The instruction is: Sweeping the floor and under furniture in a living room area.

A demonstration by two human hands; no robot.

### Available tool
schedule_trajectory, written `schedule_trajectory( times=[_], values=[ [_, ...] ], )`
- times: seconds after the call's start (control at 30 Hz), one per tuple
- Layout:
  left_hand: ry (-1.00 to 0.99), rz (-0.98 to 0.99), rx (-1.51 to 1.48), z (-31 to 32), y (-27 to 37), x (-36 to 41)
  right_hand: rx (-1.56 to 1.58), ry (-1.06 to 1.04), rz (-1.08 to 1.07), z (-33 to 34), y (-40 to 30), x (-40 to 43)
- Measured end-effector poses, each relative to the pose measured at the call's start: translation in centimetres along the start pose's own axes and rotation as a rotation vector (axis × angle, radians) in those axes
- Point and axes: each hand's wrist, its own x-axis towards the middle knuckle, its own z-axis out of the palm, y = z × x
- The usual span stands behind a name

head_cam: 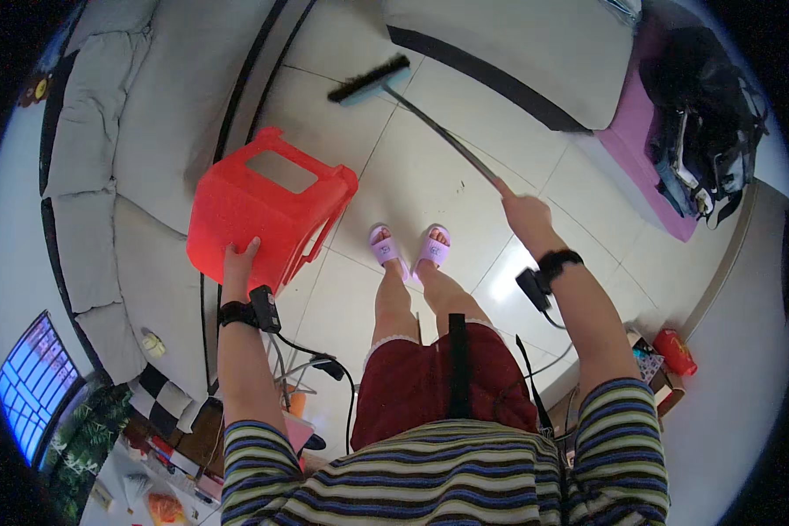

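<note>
My left hand (240,260) grips a red plastic stool (237,204), with the thumb showing against its side. The stool is tilted beside the grey sofa, and its cut-out sides face up and to the right. I cannot tell whether any of its legs touch the floor. In my right hand (527,220) is the upper end of a broom's thin handle (444,135). That handle slants away to the broom head (371,82), which has black bristles and a light blue back and is over the tiles at the far side.
A grey sofa (154,98) runs along the left. Another grey upholstered piece (519,52) stands at the far side, by a pink-covered surface (621,144) with a black bag (693,112). My pink slippers (386,250) rest on pale floor tiles (427,177). Cables hang from both wrists.
</note>
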Motion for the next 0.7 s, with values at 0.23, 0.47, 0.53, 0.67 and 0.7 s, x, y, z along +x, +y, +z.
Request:
schedule_trajectory(
  times=[0.23,0.47,0.53,0.67,0.7],
  values=[
    [-0.079,0.087,-0.205,-0.1,1.2,-0.2,-0.065,-0.269,0.137,4.8,10.7,-15.0],
    [-0.032,0.026,-0.097,0.5,2.5,1.8,-0.049,-0.285,0.29,3.9,13.4,-27.3],
    [-0.069,0.006,-0.126,0.6,5.4,2.0,-0.041,-0.282,0.342,3.4,13.3,-28.5],
    [-0.144,0.011,-0.197,0.7,10.3,3.5,-0.042,-0.239,0.355,2.1,12.5,-28.7],
    [-0.125,0.041,-0.185,0.8,10.9,4.8,-0.062,-0.253,0.368,1.0,11.9,-27.8]
  ],
)
